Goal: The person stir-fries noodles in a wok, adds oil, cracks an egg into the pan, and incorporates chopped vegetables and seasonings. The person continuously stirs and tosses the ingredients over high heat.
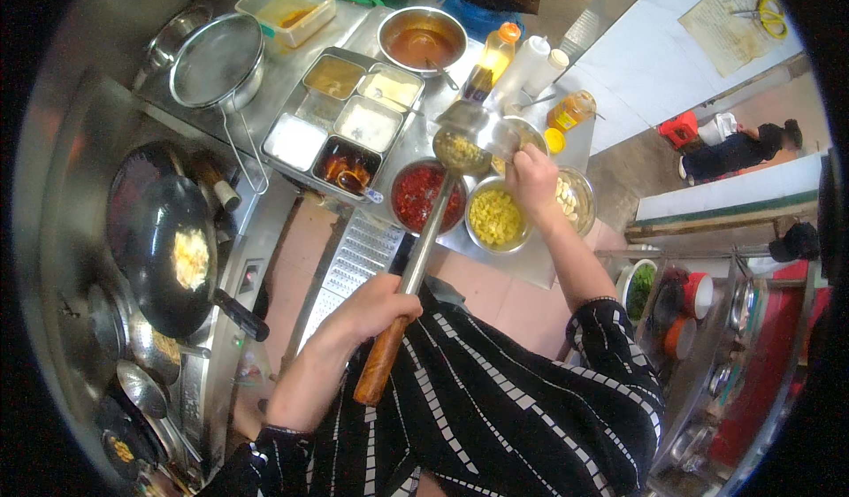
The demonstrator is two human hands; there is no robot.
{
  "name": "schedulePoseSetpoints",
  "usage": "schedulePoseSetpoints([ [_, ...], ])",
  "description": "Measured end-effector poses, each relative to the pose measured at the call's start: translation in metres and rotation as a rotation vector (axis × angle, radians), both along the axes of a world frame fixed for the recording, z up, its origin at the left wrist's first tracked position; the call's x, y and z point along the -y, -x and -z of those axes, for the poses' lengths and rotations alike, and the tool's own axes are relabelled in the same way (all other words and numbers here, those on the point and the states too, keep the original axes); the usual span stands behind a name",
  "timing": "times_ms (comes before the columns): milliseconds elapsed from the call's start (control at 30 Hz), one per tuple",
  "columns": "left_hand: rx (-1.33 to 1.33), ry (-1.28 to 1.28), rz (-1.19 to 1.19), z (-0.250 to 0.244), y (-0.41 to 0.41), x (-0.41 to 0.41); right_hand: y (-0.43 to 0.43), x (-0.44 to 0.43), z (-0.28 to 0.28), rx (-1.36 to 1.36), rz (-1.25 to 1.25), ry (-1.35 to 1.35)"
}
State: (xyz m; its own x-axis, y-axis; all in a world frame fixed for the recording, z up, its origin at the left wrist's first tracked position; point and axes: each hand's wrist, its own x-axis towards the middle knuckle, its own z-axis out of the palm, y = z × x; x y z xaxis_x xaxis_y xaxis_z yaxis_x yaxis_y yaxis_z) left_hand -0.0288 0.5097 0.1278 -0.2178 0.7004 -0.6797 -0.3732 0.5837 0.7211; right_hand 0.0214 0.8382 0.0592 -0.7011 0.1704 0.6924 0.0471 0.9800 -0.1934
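Observation:
My left hand (pixel 381 308) is closed around the metal shaft of a long ladle (pixel 428 238), just above its wooden end. The ladle's bowl holds chopped yellowish bits and is raised over the bowl of red chili paste (pixel 428 195). In my right hand (pixel 532 178) is a metal scoop (pixel 494 135), its head right at the ladle's rim; whether they touch I cannot tell. Below my right hand stands a steel bowl of diced yellow-green pickles (pixel 496 217). A bowl of peeled garlic cloves (pixel 574 198) is partly hidden behind my wrist.
A seasoning tray (pixel 285 172) holds white powders and dark sauce. Behind it stand a bowl of brown sauce (pixel 424 43) and several bottles (pixel 501 52). At left, a black wok (pixel 166 298) contains fried egg near a wire strainer (pixel 219 59). A person (pixel 736 152) is at far right.

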Motion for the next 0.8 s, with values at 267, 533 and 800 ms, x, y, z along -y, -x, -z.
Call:
schedulePoseSetpoints([
  [267, -0.162, 0.122, 0.002, -0.018, -0.005, 0.056, 0.010, -0.023, 0.010, -0.030, 0.404, 1.438],
  [533, -0.089, 0.025, -0.125, -0.027, -0.030, 0.150, 0.082, -0.013, 0.085, 0.213, 0.407, 1.964],
  [800, -0.038, 0.028, -0.535, -0.063, -0.061, 0.155, 0.057, 0.048, 0.076, 0.756, 0.157, 0.585],
])
